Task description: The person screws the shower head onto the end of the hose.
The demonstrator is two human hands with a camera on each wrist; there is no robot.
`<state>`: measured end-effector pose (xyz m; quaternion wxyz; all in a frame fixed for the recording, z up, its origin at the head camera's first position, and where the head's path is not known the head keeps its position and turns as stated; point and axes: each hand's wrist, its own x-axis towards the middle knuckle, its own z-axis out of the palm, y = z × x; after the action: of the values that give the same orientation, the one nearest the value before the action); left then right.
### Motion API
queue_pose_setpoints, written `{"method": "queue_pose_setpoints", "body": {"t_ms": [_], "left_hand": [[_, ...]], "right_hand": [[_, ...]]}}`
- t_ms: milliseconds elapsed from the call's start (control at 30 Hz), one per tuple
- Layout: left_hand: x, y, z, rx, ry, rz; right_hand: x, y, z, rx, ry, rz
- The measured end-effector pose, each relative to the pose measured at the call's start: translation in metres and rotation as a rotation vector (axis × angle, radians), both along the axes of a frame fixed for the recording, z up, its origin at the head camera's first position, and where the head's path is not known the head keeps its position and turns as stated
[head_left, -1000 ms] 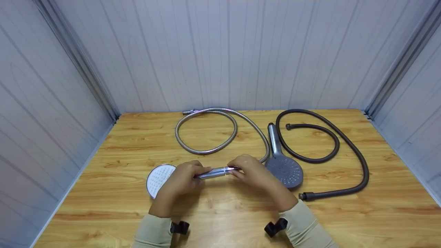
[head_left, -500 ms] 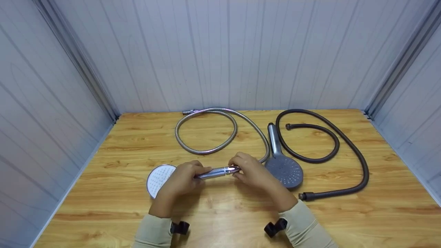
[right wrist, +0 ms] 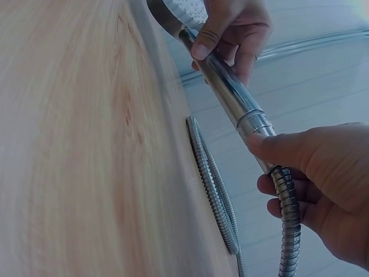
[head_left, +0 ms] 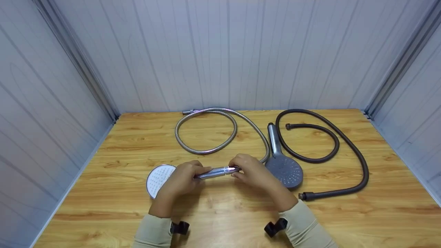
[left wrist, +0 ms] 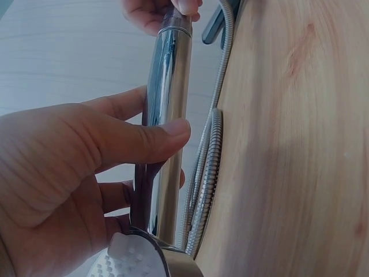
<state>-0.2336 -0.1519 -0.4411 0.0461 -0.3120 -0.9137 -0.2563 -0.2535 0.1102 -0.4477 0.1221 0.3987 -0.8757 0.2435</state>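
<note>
My left hand [head_left: 184, 177] grips the chrome handle of a shower head [left wrist: 167, 109], its thumb across the handle in the left wrist view. The round white spray face [head_left: 160, 179] points up at the left, partly behind that hand. At the handle's other end my right hand [head_left: 253, 172] pinches the metal connector of a silver shower hose [right wrist: 288, 222] between thumb and fingers. Connector and handle end meet in one line in the right wrist view; the thread between them is hidden. From the connector the ribbed hose runs behind the right hand and loops on the table.
A grey shower head [head_left: 284, 170] lies just right of my right hand. Beyond it a dark hose [head_left: 360, 162] curls across the right side of the wooden table [head_left: 113, 213]. The silver hose's free end [head_left: 187, 112] lies near the back wall panel [head_left: 220, 55].
My right hand's fingers shift slightly around the hose connector, lifting a little and then coming back down. My left hand and the shower head stay in place.
</note>
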Motion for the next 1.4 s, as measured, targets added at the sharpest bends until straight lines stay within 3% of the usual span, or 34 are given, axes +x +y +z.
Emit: {"method": "queue_pose_setpoints", "body": {"t_ms": [667,967,1400], "left_hand": [[-0.0010,-0.0011,0.0003,-0.024,0.015,0.012],[-0.0009,-0.0021,0.0009,0.002,0.016,-0.006],[-0.0008,-0.0009,0.0016,0.016,0.042,-0.019]], "right_hand": [[-0.0008,0.0000,0.0011,0.062,-0.062,0.027],[-0.0017,-0.0010,0.0021,0.038,-0.100,0.022],[-0.0017,-0.0008,-0.0011,-0.046,-0.007,-0.005]]}}
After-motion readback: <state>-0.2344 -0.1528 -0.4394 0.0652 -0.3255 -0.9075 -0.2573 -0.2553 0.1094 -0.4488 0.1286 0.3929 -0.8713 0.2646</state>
